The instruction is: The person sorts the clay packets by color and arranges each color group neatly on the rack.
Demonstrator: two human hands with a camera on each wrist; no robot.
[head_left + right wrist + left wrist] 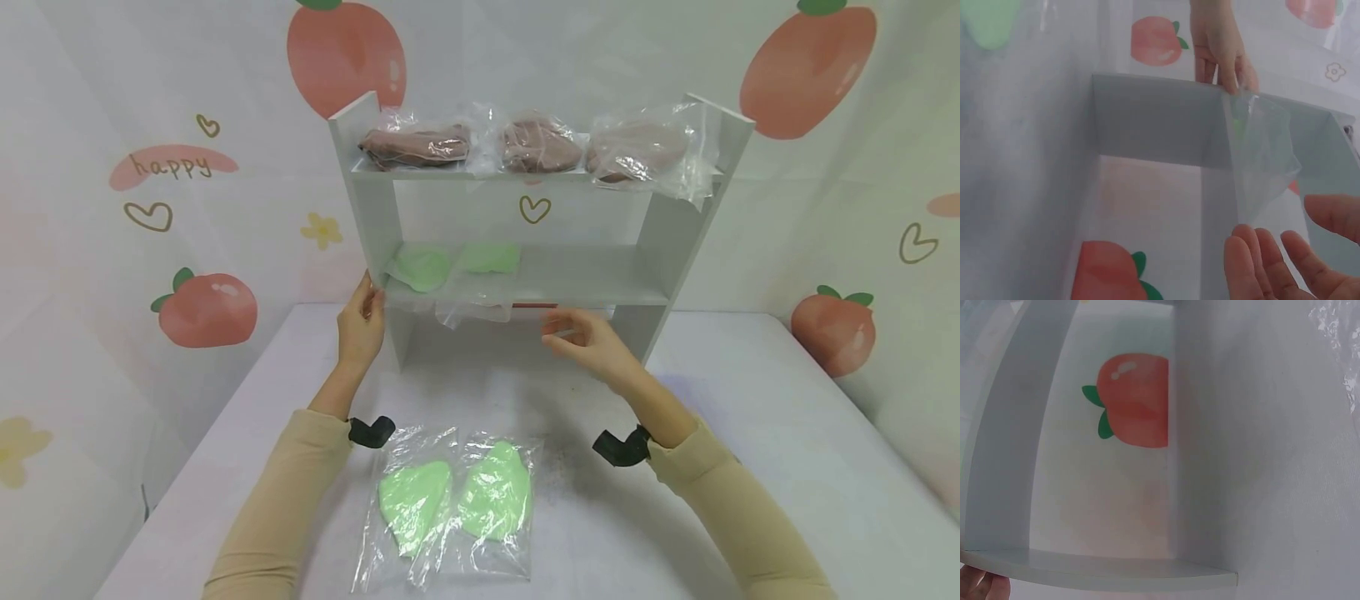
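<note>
The left hand (362,329) rests against the outer face of the white shelf unit's side panel (366,208), its fingers fairly straight and touching the panel near the middle shelf (588,277). The right hand (588,342) hangs in front of that shelf's edge, thumb held apart from loosely bent fingers, with nothing between them.

To the right of the left hand, on the middle shelf, lies a bag of flat green material (422,270); a second green bag (491,258) lies beyond it, up and to the left of the right hand. Clear plastic from these bags hangs over the shelf's front edge, just beyond the right hand's fingertips in the right wrist view.

Nearer the person than both hands, between the forearms, two more clear bags lie flat on the bench (247,433): a left green bag (415,504) and a right green bag (497,500), their plastic edges overlapping. Well above the hands, the top shelf carries three bagged brown pieces (540,150) in a row. Behind everything hangs a white backdrop (525,50) printed with red fruit.
</note>
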